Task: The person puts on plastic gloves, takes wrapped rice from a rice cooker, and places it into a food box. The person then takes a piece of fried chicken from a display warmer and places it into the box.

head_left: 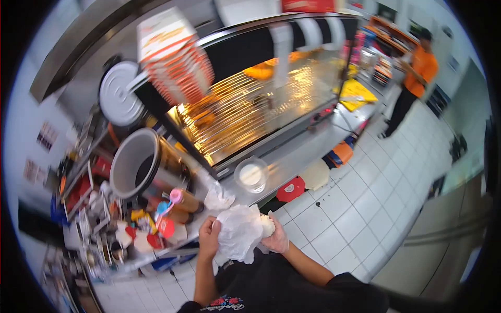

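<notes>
My left hand [209, 236] is closed on the left edge of a sheet of thin white paper [239, 233], bare-skinned. On the paper's right side, my right hand [276, 237], in a clear glove, has its fingers round a small whitish item [267, 225], whose kind is too blurred to tell. Both hands are held in front of my body, near the steel counter. Just beyond them on the counter are a crumpled white wrap [219, 198] and a clear round container [251, 175] with something white inside.
A lit glass warming cabinet [250, 104] stands on the counter [292, 156], with stacked boxes [175, 62] on top. Left are a large tub [134, 163] and sauce bottles [185, 201]. A person in an orange top [424, 65] stands at the far right on the tiled floor [349, 208].
</notes>
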A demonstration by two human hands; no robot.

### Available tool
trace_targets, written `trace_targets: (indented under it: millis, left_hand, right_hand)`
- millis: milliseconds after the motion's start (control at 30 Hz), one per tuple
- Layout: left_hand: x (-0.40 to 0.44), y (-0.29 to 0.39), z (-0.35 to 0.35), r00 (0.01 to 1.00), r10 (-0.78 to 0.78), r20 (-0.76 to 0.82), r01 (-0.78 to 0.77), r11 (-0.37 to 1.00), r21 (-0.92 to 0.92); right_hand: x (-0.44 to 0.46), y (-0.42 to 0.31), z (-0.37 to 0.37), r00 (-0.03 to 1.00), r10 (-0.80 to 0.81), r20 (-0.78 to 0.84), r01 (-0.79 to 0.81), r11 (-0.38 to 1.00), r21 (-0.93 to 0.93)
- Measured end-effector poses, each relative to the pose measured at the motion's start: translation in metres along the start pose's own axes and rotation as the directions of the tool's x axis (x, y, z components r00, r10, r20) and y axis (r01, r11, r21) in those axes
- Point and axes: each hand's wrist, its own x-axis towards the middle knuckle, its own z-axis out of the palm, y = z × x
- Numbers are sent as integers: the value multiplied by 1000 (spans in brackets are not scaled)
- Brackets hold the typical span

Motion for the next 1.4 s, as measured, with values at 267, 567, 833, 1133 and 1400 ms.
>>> trace_targets:
  millis: [267, 567, 833, 1133, 1400]
  left_hand:
    - [-63, 80, -144, 711, 62, -700, -153, 986, -68]
    - [-221, 34, -325, 238, 270, -933, 891, 321, 321]
    - [-162, -123, -441, 721, -223, -656, 634, 594, 495]
    - [-116, -198, -503, 922, -73, -379, 290, 781, 554]
    - [-94, -204, -531, 949, -4, -314, 152, 882, 447]
  right_hand:
    - [32, 51, -10, 929, 345, -136, -353, 935, -41]
    - [129, 161, 13, 757, 592, -277, -653, 692, -308]
    - [260, 318, 86, 710, 670, -217, -628, 464, -625]
    - [371, 476, 160, 798, 382, -466, 220, -905, -365]
    - [415, 527, 160, 639, 452, -622, 544, -838, -50]
